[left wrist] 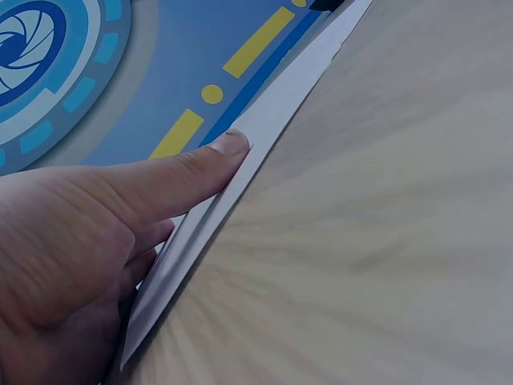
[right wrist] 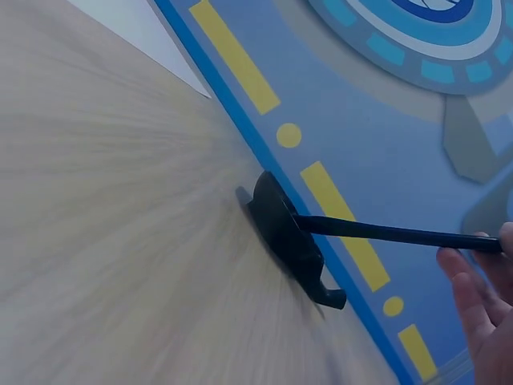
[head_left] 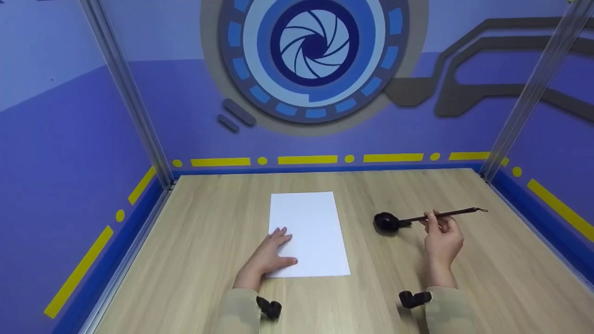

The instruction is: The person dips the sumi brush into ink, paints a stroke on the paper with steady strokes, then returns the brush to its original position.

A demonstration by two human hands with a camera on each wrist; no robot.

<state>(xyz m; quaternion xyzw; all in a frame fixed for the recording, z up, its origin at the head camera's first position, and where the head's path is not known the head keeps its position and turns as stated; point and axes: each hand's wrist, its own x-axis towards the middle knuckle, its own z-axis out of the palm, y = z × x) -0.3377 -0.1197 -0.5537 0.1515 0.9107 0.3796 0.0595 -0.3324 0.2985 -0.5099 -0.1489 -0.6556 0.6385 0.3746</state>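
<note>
A white sheet of paper (head_left: 308,222) lies on the wooden table. My left hand (head_left: 271,255) rests on its lower left part with the fingers spread; in the left wrist view the thumb (left wrist: 232,144) presses on the paper. To the right of the sheet, my right hand (head_left: 443,239) pinches the dark shaft of a calligraphy brush (head_left: 457,213), which has a small cord loop at its end. The brush slants down leftward into a small round black dish (right wrist: 284,241) with a short stub on its side. The brush's tip is hidden in the dish.
The wooden table (head_left: 209,208) ends at a blue back wall (head_left: 176,106) with yellow marks. Side walls with metal posts (head_left: 125,88) enclose it left and right. Small black devices (head_left: 270,307) sit on both sleeves.
</note>
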